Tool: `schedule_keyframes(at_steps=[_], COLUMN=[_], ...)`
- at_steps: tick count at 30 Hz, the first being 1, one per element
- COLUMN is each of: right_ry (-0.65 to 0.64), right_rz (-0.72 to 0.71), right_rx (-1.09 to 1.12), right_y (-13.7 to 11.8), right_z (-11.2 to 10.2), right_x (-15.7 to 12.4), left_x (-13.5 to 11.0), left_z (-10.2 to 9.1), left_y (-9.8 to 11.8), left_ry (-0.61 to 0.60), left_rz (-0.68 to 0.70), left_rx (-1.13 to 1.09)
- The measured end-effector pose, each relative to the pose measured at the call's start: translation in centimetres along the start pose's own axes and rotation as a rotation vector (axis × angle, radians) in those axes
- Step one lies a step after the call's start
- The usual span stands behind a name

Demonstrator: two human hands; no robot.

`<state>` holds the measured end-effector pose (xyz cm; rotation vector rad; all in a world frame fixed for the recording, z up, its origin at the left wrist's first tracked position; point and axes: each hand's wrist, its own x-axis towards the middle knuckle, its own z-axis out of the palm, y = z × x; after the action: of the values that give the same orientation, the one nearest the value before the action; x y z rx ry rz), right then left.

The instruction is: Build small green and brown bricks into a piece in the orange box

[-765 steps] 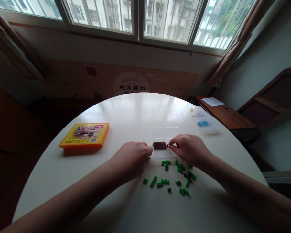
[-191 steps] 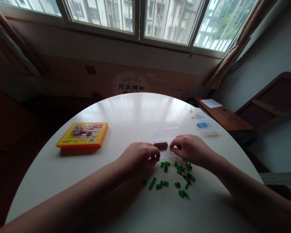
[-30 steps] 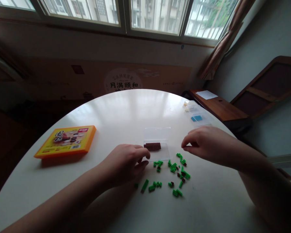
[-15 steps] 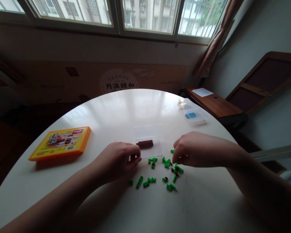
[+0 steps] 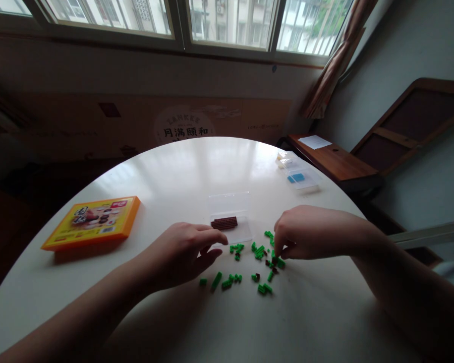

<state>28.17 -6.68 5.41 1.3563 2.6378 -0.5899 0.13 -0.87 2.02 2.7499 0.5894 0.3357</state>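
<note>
My left hand (image 5: 187, 249) hovers just left of a clear plastic box (image 5: 244, 232), thumb and forefinger apart, nothing visible between them. Dark brown toy bricks (image 5: 225, 222) lie in a row inside that open box. To the right, my right hand (image 5: 297, 234) points its fingers down in a pinch over a cluster of small green and brown bricks (image 5: 274, 262). What the fingertips hold, if anything, is hidden. Between my hands and nearer to me, loose green bricks (image 5: 227, 283) are scattered on the white table, among them a longer green brick (image 5: 216, 281).
An orange and yellow box (image 5: 94, 222) lies on the round white table (image 5: 155, 181) at the left. Clear cases (image 5: 306, 184), one with blue pieces (image 5: 295, 178), sit at the far right edge. Beyond them is a wooden folding chair (image 5: 336, 159) with a paper on its seat.
My left thumb and forefinger have spread apart. My right fingertips have shifted slightly right and down onto the brick cluster, uncovering green bricks behind them.
</note>
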Motion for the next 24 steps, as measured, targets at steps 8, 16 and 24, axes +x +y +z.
schedule_keyframes(at_steps=[8, 16, 24], right_ry=[0.020, -0.013, -0.047], right_rz=[-0.020, -0.017, -0.027], right_rx=[0.002, -0.041, -0.007], right_y=[-0.24, -0.02, -0.64], right_z=[-0.11, 0.34, -0.02], right_x=[-0.22, 0.00, -0.13], left_x=[-0.02, -0.05, -0.10], left_z=[0.16, 0.13, -0.04], left_y=[-0.17, -0.30, -0.66], left_ry=[-0.024, 0.021, 0.049], left_rz=[0.024, 0.021, 0.011], left_rx=[-0.017, -0.024, -0.022])
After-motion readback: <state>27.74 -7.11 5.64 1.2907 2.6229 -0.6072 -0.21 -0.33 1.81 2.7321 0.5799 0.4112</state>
